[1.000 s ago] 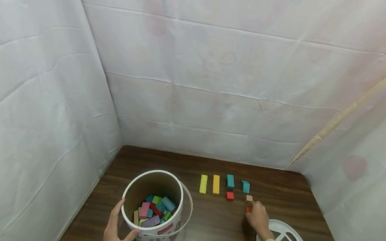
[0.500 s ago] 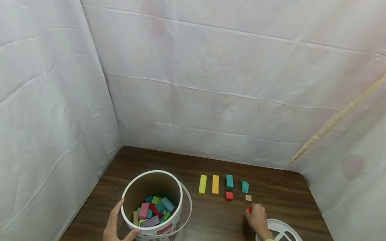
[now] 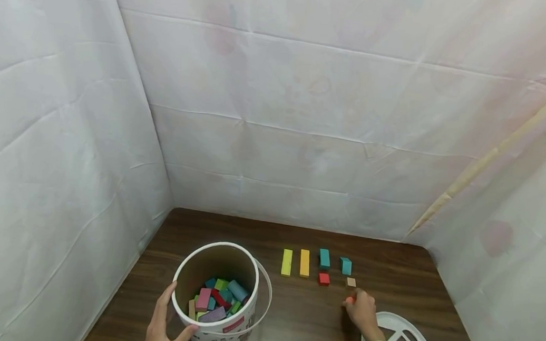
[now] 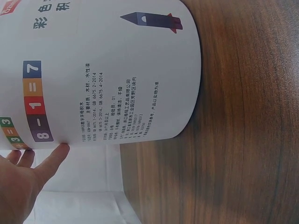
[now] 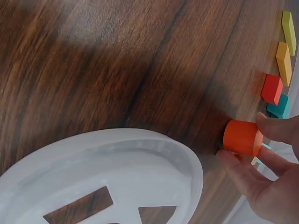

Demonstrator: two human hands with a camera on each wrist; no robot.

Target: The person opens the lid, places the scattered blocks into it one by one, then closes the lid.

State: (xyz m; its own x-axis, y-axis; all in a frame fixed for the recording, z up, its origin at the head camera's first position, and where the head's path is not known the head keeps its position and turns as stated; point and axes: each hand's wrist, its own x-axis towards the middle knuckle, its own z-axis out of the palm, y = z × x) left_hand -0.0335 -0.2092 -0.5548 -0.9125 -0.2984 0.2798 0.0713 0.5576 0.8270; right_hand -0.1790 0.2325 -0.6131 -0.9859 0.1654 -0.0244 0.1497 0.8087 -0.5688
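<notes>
1 orange block (image 5: 240,137): right hand (image 3: 362,311) pinches it, beyond white lid (image 5: 140,172); 1 bucket (image 4: 154,65): left hand (image 3: 163,324), fingers spread, steadies it. Advisable: seat block squarely before letting go.

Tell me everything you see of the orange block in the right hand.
The orange block is short, apparently cylindrical, smooth and evenly colored, perhaps painted wood. The right hand grips it between thumb and fingers, on the near side of the small tan block. Whether it touches the table is unclear.
</notes>
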